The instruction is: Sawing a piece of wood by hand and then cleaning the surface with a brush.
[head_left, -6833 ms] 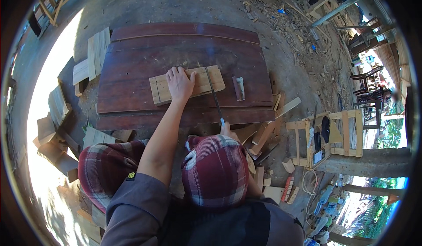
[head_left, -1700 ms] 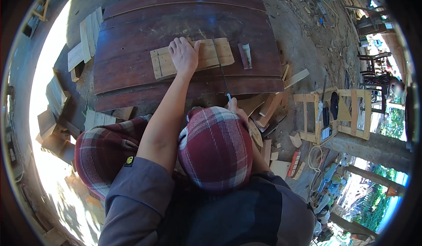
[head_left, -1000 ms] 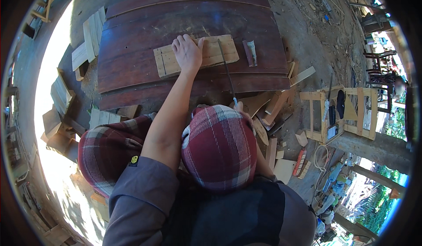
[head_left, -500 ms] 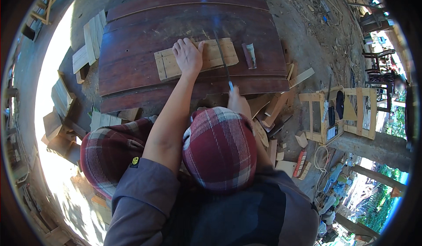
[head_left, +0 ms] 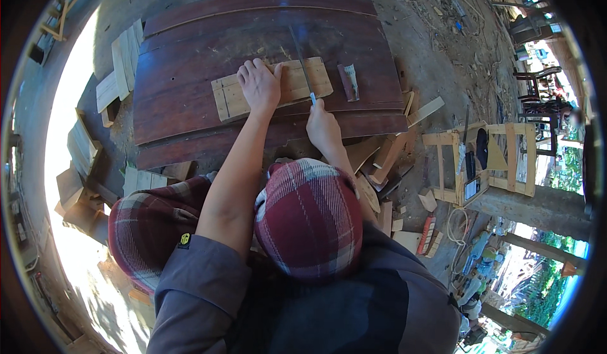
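A pale wooden board [head_left: 294,83] lies slantwise on a dark reddish-brown wooden panel [head_left: 190,50]. My left hand [head_left: 260,87] presses flat on the board's middle, fingers stretched toward its far edge and thumb apart. In my right hand [head_left: 324,126] is the pale handle of a saw [head_left: 301,59], fingers wrapped round it. Its thin dark blade crosses the board near the right end and points away over the panel. The blade's teeth are too small to make out. Just right of the board sits a small curved brown piece with a whitish inside [head_left: 349,82].
Wood offcuts [head_left: 392,152] lie heaped under the panel's right side, with more planks [head_left: 126,54] at the left. A slatted wooden frame [head_left: 449,164] stands at the right, carrying several tools and a phone [head_left: 472,188]. My plaid-covered knees [head_left: 310,218] are close to the panel's near edge.
My right hand has pushed the saw forward, away from me, so its handle is now close to the board's near edge. My left hand stays on the board. The whole view has shifted slightly.
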The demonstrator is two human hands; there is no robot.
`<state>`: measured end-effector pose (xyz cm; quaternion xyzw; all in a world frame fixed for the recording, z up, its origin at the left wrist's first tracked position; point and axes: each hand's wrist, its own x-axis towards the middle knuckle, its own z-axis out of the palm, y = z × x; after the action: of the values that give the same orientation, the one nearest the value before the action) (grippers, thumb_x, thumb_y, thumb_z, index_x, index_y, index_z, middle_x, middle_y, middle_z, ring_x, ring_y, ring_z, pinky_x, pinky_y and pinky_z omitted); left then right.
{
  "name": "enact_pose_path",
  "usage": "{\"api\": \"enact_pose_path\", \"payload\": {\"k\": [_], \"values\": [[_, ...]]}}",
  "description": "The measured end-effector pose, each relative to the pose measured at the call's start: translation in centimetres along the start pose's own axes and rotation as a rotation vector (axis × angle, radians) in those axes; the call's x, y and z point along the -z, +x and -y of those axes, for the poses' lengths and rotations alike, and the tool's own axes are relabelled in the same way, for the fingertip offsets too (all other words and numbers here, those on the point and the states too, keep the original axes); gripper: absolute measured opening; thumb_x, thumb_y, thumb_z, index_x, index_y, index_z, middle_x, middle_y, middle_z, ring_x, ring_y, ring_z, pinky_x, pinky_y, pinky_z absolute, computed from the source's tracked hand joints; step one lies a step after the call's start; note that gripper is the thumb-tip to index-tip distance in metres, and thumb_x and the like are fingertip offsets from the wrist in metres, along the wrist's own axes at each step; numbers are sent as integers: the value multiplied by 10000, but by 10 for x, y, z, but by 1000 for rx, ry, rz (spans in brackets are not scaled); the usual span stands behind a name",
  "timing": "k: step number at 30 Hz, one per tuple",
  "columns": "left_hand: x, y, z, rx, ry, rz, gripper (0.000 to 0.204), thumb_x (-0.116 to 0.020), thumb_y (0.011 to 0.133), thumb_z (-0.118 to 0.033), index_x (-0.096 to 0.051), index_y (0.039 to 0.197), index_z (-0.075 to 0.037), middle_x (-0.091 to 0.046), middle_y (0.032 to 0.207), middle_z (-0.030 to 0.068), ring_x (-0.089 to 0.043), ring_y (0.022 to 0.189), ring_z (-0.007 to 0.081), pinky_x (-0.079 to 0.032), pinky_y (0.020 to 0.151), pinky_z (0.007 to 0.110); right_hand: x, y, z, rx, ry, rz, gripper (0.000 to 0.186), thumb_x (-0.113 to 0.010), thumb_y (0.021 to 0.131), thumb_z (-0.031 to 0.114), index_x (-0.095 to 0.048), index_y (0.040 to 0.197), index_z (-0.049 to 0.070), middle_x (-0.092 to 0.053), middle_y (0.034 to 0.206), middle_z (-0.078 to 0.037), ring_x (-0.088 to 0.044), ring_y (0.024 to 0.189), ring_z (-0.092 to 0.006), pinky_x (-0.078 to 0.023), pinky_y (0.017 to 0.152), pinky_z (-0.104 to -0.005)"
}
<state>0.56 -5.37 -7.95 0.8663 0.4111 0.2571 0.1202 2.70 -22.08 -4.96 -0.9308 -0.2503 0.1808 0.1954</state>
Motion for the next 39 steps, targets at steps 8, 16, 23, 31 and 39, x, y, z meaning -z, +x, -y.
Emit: {"api": "enact_pose_path", "payload": {"k": [8,16,23,31,39], "values": [[0,-1,-1,-4,-9,-4,436,-607,855,-477,-572,915,-46,-547,970,138,-489,1002,325,-352,914,437,-16,-113,-68,-145,-18,195,230,-378,972,269,-377,1092,72,-627,756,-300,-619,737,-493,-469,655,-594],[4,1,10,-39,44,-30,461,-625,837,-465,-528,885,-17,-527,923,149,-496,952,325,-373,885,428,-6,-32,-9,-25,22,15,226,-373,970,240,-413,1072,42,-627,757,-295,-625,737,-483,-481,661,-578],[2,-3,-4,6,11,32,443,-614,852,-474,-570,913,-38,-541,969,151,-490,996,340,-360,914,443,-2,-63,-27,-91,-49,37,204,-367,969,224,-400,1058,44,-634,735,-273,-635,723,-466,-488,644,-568],[4,-1,-1,-7,10,21,435,-606,862,-460,-566,921,-31,-538,969,155,-489,999,342,-360,905,443,7,-111,-51,-96,-50,250,233,-365,980,267,-372,1046,44,-627,725,-286,-634,723,-460,-487,624,-565],[11,-1,-4,85,72,25,442,-589,872,-422,-536,968,6,-519,987,182,-476,1002,343,-347,922,448,21,-44,-49,37,40,49,211,-384,973,229,-421,1033,31,-629,736,-279,-622,724,-476,-479,648,-581]]}}
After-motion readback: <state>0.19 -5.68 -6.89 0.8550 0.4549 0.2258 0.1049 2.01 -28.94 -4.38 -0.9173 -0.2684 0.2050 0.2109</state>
